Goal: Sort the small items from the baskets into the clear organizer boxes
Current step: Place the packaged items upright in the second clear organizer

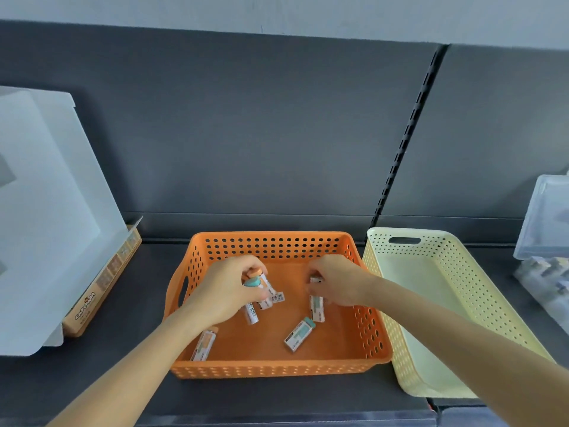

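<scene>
head | orange basket at centre | left hand inside at 10 o'clock, fingers curled round a clutch of small packets | right hand at 2 o'clock, pinching one packet | loose packet at 5 o'clock | clear organizer box far out at 3 o'clock, past cream basket

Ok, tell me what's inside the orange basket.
The orange basket holds small packets: several lie loose on its floor, the left hand grips a few, the right hand pinches one. Any beneath the hands are hidden.

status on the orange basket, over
Left hand grips items. Right hand pinches one. More loose in orange basket. Nothing blocking.
</scene>
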`<state>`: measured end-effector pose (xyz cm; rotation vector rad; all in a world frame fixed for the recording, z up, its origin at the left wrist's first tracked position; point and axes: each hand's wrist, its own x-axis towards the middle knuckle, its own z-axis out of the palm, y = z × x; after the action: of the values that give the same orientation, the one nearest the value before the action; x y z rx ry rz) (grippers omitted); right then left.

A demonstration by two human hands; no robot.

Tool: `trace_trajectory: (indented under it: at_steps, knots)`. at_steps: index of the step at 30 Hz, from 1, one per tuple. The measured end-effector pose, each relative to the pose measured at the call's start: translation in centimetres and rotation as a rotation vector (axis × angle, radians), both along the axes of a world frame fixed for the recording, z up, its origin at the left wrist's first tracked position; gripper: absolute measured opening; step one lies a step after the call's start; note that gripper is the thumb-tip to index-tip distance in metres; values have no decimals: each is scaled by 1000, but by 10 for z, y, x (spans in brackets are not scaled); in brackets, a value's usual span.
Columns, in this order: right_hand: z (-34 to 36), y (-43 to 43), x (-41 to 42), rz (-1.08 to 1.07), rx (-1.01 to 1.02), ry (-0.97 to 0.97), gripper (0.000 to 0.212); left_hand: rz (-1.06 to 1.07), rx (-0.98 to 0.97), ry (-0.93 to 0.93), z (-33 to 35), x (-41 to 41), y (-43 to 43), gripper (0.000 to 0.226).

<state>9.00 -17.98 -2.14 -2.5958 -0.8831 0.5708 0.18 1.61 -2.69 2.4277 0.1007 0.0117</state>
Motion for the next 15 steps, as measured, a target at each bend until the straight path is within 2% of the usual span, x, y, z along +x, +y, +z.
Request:
trace_trajectory:
  at_steps: [3,8,15]
  knots:
    - [7,-4,-6,-144,187,35,6,-16,-3,-35,9,2,-3,28]
    - [26,-20,-21,-411,540,46,14,-79,-7,-126,23,11,-15,27]
    - [51,-56,-42,-657,692,-117,23,-197,-70,-226,54,33,-59,24]
